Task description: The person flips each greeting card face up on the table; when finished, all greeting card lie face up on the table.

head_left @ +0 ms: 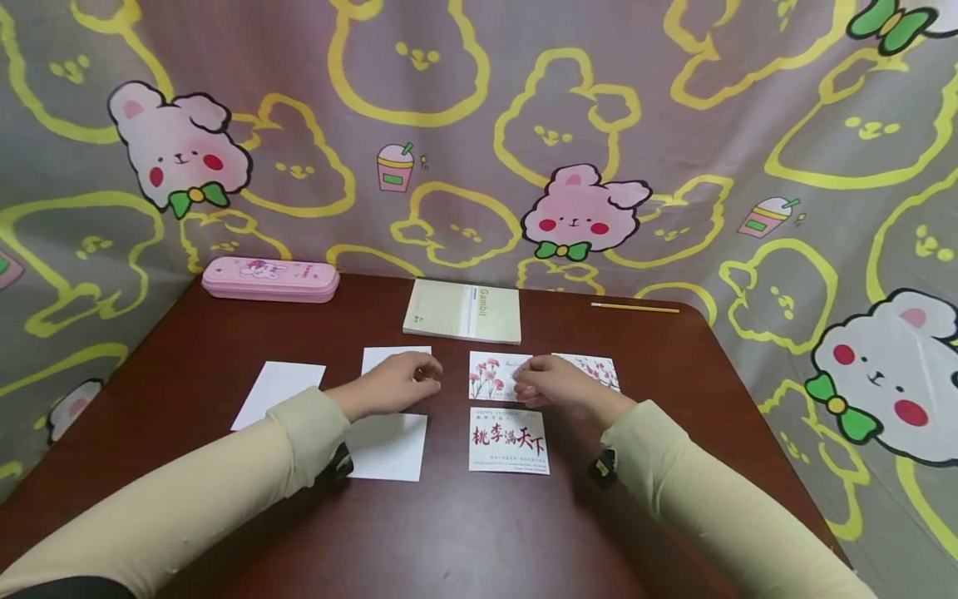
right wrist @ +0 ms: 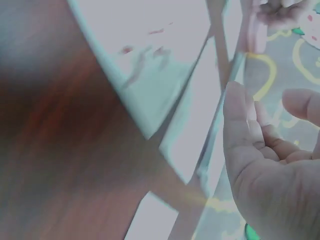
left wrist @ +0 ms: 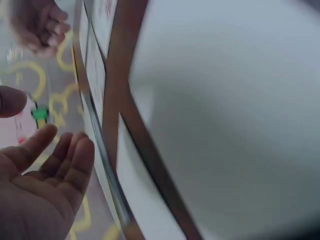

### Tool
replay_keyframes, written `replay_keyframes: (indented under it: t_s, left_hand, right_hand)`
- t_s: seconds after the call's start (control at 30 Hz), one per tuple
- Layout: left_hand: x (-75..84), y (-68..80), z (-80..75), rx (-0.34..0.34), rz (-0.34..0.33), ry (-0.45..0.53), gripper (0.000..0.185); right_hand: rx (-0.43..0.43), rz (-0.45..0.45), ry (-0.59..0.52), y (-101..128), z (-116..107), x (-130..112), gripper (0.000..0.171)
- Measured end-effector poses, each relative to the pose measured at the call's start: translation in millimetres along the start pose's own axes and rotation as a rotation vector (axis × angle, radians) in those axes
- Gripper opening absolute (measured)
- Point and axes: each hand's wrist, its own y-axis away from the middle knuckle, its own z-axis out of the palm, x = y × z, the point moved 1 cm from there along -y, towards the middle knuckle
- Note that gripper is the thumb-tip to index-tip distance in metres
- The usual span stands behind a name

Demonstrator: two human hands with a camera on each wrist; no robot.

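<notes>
Nearest us, calligraphy card (head_left: pixel 509 440) on the counter (head_left: pixel 464 532). Right hand (head_left: pixel 557 384) rests loosely curled on the carnation card (head_left: pixel 490 376); left hand (head_left: pixel 392 383) relaxed over a blank card (head_left: pixel 394 358). We judge cards light, thin, bendable: pinch an edge

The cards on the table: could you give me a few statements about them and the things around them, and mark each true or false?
1. A pink pencil case lies at the far left corner of the table. True.
2. The pencil lies on top of the notebook. False: it lies apart on the table, to the notebook's right.
3. The card with red writing lies nearer the person than the flower card. True.
4. The left hand holds the pencil. False: it is over the blank white cards, holding nothing.
5. The right hand is at the flower card. True.
</notes>
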Motion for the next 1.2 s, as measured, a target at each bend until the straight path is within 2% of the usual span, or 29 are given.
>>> replay_keyframes:
  t_s: [0.1,0.23,0.43,0.57,0.7,0.83,0.97,1.2]
  left_hand:
    - [-17.6,6.6,-16.4,0.04,-0.035,-0.043,0.044]
    - [-37.1,16.4,-32.1,0.054,-0.06,-0.13,0.054]
    - [-52.5,26.2,-41.8,0.022,-0.054,-0.225,0.066]
    - [-59.1,28.9,-41.2,-0.036,-0.069,-0.268,0.075]
    - [-62.6,30.5,-36.5,-0.12,-0.07,-0.312,0.083]
    - [-59.5,31.3,-32.9,-0.175,-0.053,-0.353,0.087]
    - [-55.9,29.4,-29.8,-0.239,-0.088,-0.383,0.088]
    - [-55.6,23.3,-32.8,-0.25,-0.137,-0.326,0.081]
  right_hand:
    - [-0.017,-0.006,-0.062,-12.8,12.9,-14.5,0.034]
    - [-0.036,0.005,-0.095,-28.8,26.5,-30.8,0.039]
    - [-0.06,0.011,-0.188,-52.6,44.1,-43.6,0.043]
    - [-0.057,0.021,-0.248,-67.3,57.8,-47.2,0.042]
    - [-0.06,0.058,-0.28,-78.5,71.1,-46.6,0.041]
    - [-0.071,0.083,-0.292,-84.3,80.0,-44.1,0.04]
    - [-0.091,0.127,-0.324,-84.8,82.7,-42.9,0.043]
    - [-0.105,0.199,-0.412,-84.6,85.9,-44.9,0.042]
